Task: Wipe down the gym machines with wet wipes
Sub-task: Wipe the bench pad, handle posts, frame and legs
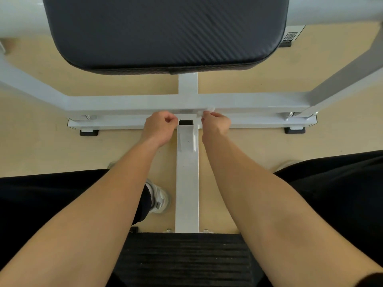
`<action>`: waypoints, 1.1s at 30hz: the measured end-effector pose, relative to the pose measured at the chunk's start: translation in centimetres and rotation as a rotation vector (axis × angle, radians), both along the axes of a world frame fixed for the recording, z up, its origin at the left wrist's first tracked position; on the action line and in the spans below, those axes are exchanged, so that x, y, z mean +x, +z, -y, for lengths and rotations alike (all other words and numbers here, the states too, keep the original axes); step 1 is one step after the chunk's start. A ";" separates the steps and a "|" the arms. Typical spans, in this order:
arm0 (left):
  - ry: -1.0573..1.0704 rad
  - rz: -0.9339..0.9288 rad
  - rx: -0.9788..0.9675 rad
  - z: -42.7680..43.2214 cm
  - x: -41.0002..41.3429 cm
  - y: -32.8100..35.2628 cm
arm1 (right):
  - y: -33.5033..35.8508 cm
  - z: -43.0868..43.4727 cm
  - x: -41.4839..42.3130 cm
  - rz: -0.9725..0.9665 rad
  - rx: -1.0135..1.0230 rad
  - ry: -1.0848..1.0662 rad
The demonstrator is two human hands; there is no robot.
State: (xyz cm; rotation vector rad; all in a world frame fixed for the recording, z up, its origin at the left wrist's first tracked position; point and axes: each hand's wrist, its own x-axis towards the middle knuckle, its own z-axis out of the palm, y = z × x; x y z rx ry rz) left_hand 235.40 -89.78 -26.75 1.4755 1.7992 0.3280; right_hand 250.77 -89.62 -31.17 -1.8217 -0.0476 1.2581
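Right hand (216,123) is seen pinching a small crumpled white wet wipe (209,109) against the front edge of the white painted metal crossbar (134,102) of a gym machine. Most of the wipe is hidden by the fingers, and only a small tuft can be made out. Left hand (159,126) is curled into a loose fist just beside the same bar, across a dark square opening (185,122) from the right hand, and nothing is seen inside it. Two bare forearms are shown, both cut off at the lower edge. One large dark padded cushion with a diagonal weave (165,32) is cropped at the top and hides the frame behind it. One white square beam (187,183) is laid between the arms, met at its near end by one black ribbed seat pad (186,257), which is partly covered by both arms. Two floor pads are counted: a black rubber foot on the left (89,132) and a matching black foot on the right (294,130). One white sneaker (158,198) is half hidden by the left forearm. A small square code label (290,36) is too small to be read.
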 end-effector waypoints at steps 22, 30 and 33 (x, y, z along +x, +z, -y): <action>-0.122 0.018 0.012 -2.0 8.1 1.4 | 2.7 0.2 7.2 0.114 -0.173 -0.017; -0.181 0.031 0.003 -1.9 11.9 1.3 | 2.4 1.4 16.9 0.184 -0.191 -0.272; -0.206 0.054 0.002 -1.8 13.1 1.0 | 2.2 1.6 19.5 0.167 -0.163 -0.284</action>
